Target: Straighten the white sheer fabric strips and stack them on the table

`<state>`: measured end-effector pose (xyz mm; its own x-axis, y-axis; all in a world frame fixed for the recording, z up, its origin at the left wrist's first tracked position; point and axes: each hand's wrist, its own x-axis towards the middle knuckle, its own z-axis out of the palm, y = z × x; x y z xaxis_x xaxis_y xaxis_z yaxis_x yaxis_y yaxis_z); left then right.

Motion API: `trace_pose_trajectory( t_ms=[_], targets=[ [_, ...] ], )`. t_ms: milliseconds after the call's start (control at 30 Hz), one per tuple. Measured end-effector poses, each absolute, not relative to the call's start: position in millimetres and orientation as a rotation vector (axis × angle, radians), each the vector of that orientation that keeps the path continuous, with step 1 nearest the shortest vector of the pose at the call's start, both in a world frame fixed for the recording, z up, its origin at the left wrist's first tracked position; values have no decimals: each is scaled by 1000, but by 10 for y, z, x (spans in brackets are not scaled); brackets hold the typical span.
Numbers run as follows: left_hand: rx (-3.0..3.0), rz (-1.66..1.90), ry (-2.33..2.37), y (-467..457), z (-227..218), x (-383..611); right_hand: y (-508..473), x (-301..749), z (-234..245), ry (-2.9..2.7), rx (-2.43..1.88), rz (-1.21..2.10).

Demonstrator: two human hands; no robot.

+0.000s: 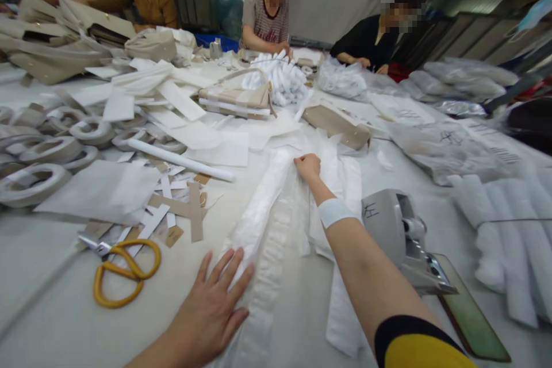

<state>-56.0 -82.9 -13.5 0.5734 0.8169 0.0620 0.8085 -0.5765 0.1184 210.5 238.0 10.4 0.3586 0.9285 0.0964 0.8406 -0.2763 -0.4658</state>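
Observation:
A long strip of white foam wrap (269, 224) lies lengthwise on the table in front of me. My left hand (213, 307) lies flat and open, fingers spread, pressing the strip's near end. My right hand (307, 167) reaches far forward, arm stretched out, with its fingers curled down on the strip's far end. A white band sits on that wrist.
Yellow-handled scissors (123, 270) lie near left among paper and cardboard scraps. A grey tape dispenser (401, 236) stands right of my arm. Tape rolls (47, 149) fill the left, white foam rolls (504, 224) the right. Three people work at the table's far side.

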Motion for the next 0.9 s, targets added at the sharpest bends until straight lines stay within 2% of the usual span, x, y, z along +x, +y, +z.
trace_pose_trajectory(
  t_ms=[133,233,367,467,533,667,900],
  targets=[
    [2611,96,1404,-832,-66,-557,2178,2018,287,-1599,-2089,192],
    [2590,91,1408,-840,-50,-560,1628,1887,513,-1750,-1855,158],
    [2593,96,1420,-858,-35,-566,547,1622,668,-1793,-1542,442],
    [2596,91,1416,-865,-37,-574,-57,1385,564,-1684,-1414,848],
    [2591,95,1415,-868,-42,-580,-266,1218,427,-1661,-1289,997],
    [2545,122,1392,-875,-38,-598,-408,948,141,-1928,-1103,927],
    [2469,291,1211,-804,58,-709,-441,853,-190,-2290,-1069,728]
  ],
)
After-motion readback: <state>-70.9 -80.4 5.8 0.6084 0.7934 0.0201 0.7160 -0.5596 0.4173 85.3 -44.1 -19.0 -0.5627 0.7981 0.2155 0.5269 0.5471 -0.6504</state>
